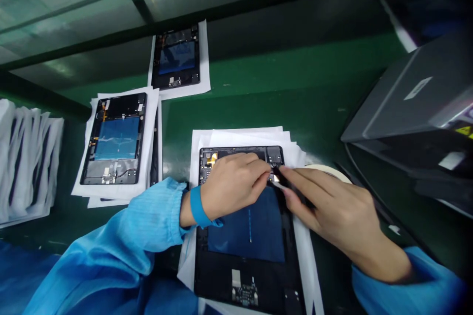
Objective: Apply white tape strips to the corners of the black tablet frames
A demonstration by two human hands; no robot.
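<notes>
An opened tablet [254, 275] lies in front of me, its inside facing up, with a large dark-blue battery [236, 236] in the middle and a small circuit board [244, 294] at the near end. My left hand [236, 179], with a blue band round the wrist, reaches over the tablet, fingertips pinched near its far right corner. What those fingers hold, if anything, is hidden. Close beside them my right hand [328, 202] is closed, with a small white strip [278, 185] between thumb and fingers. Dark thin parts at the fingertips are too small to make out.
White sheets [305, 251] lie under the tablet. Left stand another opened tablet [114, 172] on sheets, one farther back [179, 76], and a stack of white sleeves [29, 167]. A tape roll [338, 173] shows behind my right hand; a grey machine [399, 93] stands at right.
</notes>
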